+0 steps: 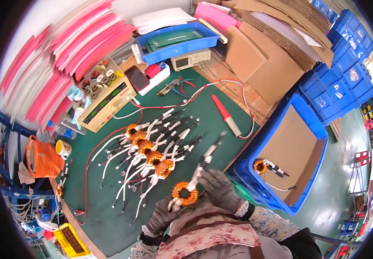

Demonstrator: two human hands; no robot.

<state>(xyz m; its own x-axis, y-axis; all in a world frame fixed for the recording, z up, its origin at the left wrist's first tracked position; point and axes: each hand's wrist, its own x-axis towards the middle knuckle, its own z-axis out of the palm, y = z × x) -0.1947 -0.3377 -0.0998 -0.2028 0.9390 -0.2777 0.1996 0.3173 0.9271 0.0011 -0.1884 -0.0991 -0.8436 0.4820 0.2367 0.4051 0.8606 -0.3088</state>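
Observation:
A copper-wound ring coil is held up at the table's near edge, in front of my apron. My left hand, in a grey glove, is closed on the short white lead at the coil's lower left. My right hand, gloved alike, has its fingers closed around the white-sleeved leads at the coil's upper right; their black-banded ends point up and away, slightly blurred. Beyond the hands, a row of several similar ring coils lies on the green mat, white leads spreading to both sides.
On the right, a blue bin holds cardboard and one ring coil. A red-handled soldering iron with its cable, pliers and a beige meter lie farther back. Left are a mug and an orange bag.

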